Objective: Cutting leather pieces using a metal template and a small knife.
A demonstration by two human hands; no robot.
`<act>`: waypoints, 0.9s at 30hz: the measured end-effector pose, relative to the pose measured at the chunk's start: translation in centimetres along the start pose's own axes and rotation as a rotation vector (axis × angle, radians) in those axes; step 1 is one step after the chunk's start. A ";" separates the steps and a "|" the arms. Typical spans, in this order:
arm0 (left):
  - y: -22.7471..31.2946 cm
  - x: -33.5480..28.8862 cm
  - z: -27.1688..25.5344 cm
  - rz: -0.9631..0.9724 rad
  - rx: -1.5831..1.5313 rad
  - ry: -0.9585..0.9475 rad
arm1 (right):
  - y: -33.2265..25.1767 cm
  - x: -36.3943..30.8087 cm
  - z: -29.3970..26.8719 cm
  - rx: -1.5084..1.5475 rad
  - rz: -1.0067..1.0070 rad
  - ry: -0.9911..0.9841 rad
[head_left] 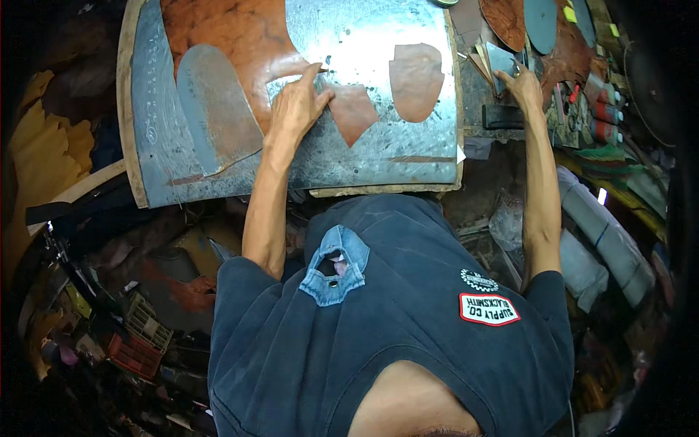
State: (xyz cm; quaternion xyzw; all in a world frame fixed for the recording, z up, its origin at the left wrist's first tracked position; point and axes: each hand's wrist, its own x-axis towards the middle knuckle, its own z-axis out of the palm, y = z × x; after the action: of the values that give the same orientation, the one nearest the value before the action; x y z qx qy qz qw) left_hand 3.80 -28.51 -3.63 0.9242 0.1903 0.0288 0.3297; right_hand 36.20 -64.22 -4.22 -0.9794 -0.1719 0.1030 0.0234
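Note:
My left hand [295,109] lies on a metal-topped board [415,156]. Its index finger and thumb are apart, the thumb touching a small pointed piece of brown leather [354,115]. Beside the fingers, the lower edge of a large brown leather sheet [233,36] runs across the board. A long rounded grey-brown piece [218,105] overlaps that sheet, and a rounded leather cutout [416,84] lies farther right. Off the board's right side, my right hand [523,87] bends its fingers around something small and dark beside a flat grey plate [501,60]; its kind is unclear.
A black block [502,116] lies below my right hand. Rounded leather pieces [504,20], a grey oval [541,25] and red bottles [606,113] crowd the right bench. Wrapped rolls [604,226] lean at the right. Crates [135,357] stand at lower left.

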 end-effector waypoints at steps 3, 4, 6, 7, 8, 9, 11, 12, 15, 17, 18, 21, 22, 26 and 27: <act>-0.3 -2.1 1.3 0.070 0.070 0.136 | -1.2 -0.6 -0.2 -0.071 0.037 0.004; -0.9 -3.0 2.2 0.192 0.142 0.246 | -1.5 -0.6 -0.4 -0.085 0.041 0.010; -0.4 -4.0 3.0 0.202 0.099 0.172 | -1.7 -0.3 -0.4 -0.146 0.115 -0.083; -0.1 -4.1 3.5 0.257 0.132 0.119 | -1.5 -0.5 -0.5 -0.161 0.127 -0.059; 0.1 -4.3 3.6 0.307 0.169 0.068 | -1.7 -0.6 -0.5 -0.172 0.126 -0.053; -0.1 -4.3 4.0 0.311 0.163 0.031 | -1.8 -0.7 -0.4 -0.169 0.138 -0.028; -0.8 -4.6 3.9 0.342 0.117 0.012 | -2.6 -1.9 -0.7 -0.164 0.121 0.099; -1.1 -4.7 3.7 0.372 0.081 -0.016 | -2.4 -2.0 -0.8 -0.172 0.123 0.105; -1.8 -5.5 3.2 0.414 0.041 -0.117 | -2.5 -1.9 -0.7 -0.086 0.114 0.254; -1.5 -6.9 3.1 0.420 0.075 -0.098 | -2.6 -2.3 -1.7 0.042 0.121 0.220; -1.3 -7.8 3.0 0.424 0.110 -0.079 | -2.7 -2.5 -2.2 0.172 0.125 0.183; -1.3 -9.9 3.0 0.427 0.099 -0.099 | -0.4 -2.8 -1.8 0.228 0.139 0.338; -1.1 -10.4 3.0 0.434 0.116 -0.137 | 1.2 -2.8 -1.4 0.266 0.106 0.457; -1.7 -12.9 2.4 0.457 0.025 -0.160 | -6.3 -9.2 -5.2 0.836 0.278 0.107; -1.9 -13.3 1.9 0.443 -0.051 -0.148 | -9.2 -11.1 -4.3 0.915 0.223 0.072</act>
State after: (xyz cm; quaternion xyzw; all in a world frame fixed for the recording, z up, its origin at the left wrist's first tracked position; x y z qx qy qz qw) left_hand -8.79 -33.22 -5.31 0.9345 -0.0428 0.0376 0.3514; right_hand 23.85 -59.38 2.89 -0.8839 -0.0017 0.1362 0.4475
